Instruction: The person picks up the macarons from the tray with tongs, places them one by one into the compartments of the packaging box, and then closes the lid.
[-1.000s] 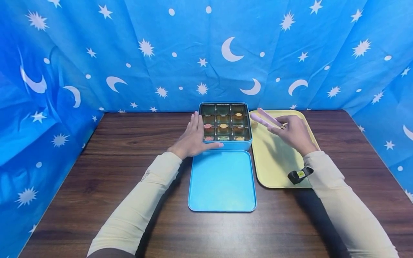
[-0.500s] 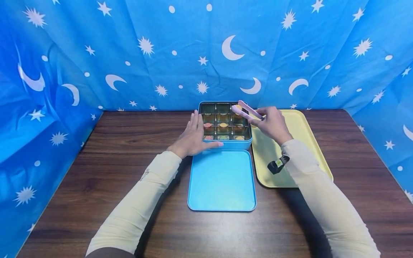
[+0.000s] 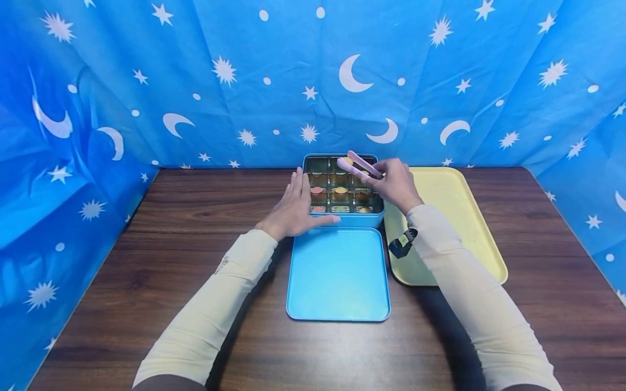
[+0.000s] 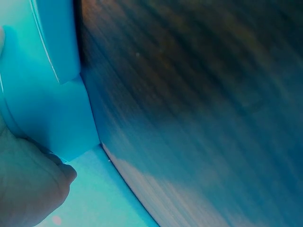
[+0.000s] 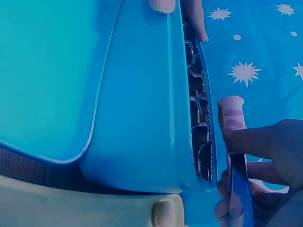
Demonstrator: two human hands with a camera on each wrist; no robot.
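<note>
A blue tin (image 3: 359, 220) with a divided insert stands at the back of the table. Small pink, yellow and green round pieces sit in several of its compartments. Along the tin's left side my left hand (image 3: 292, 209) lies with straight fingers, its thumb across the front wall. My right hand (image 3: 398, 182) pinches pink tongs (image 3: 363, 163) over the tin's back row. Between the tong tips is a small yellow round piece (image 3: 349, 161), above the back middle compartment. In the right wrist view, the right fingers (image 5: 255, 142) grip the tongs beside the tin's rim.
A blue lid (image 3: 338, 277) lies in front of the tin. To the right is a yellow tray (image 3: 469, 239), partly under the right forearm. One beige round piece (image 5: 163, 215) sits at the tray's corner in the right wrist view. A blue star-patterned cloth (image 3: 274, 70) hangs behind.
The right hand has carried the tongs and yellow piece left, from over the tray to over the tin's back row. The left hand has stayed at the tin's side.
</note>
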